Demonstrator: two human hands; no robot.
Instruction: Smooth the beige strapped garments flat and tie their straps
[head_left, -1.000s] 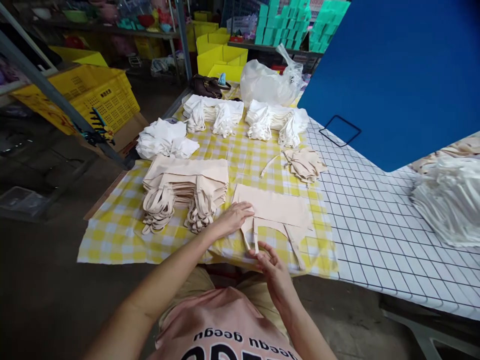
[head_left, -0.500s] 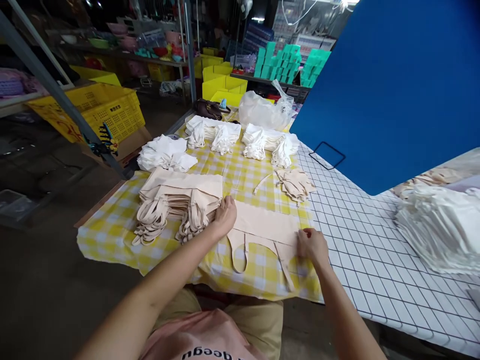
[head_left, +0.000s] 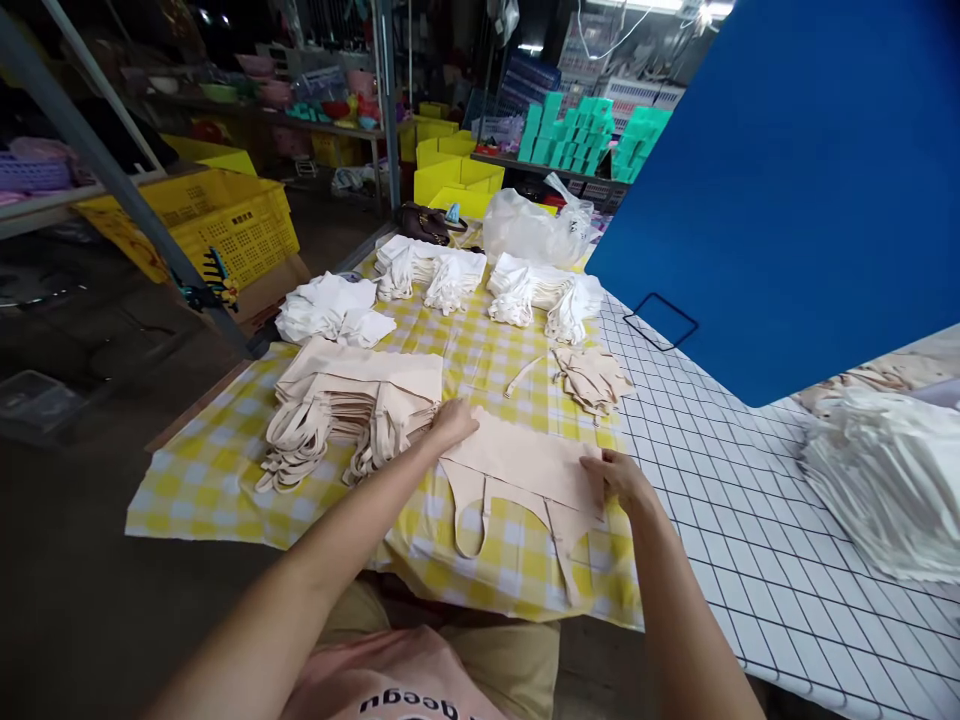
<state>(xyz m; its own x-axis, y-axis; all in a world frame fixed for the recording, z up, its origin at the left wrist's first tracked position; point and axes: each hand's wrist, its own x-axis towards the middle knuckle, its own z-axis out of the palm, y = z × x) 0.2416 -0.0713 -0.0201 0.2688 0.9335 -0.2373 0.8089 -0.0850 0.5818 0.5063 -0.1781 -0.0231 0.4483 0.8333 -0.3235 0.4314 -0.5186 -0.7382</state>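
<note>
Tablecloth (head_left: pixel 202 490): yellow and white check
Garment (head_left: pixel 525 455) at the tablecloth's near edge: plain pale beige
Stacked garments (head_left: pixel 360 370) on the tablecloth's left: similar beige
Folded stack (head_left: pixel 431 260) at the tablecloth's far end: white
Sheet (head_left: pixel 705 500) right of the tablecloth: white, thin black grid
Panel (head_left: pixel 787 180) right of the tablecloth: solid blue
Crate (head_left: pixel 247 235) left of the tablecloth: yellow
Shirt (head_left: pixel 405 665): pink, black lettering

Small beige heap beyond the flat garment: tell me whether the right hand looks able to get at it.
Probably yes: the small beige heap lies just beyond the right hand, with only checked cloth seen between them, though that hand is at the flat garment's edge.
</note>
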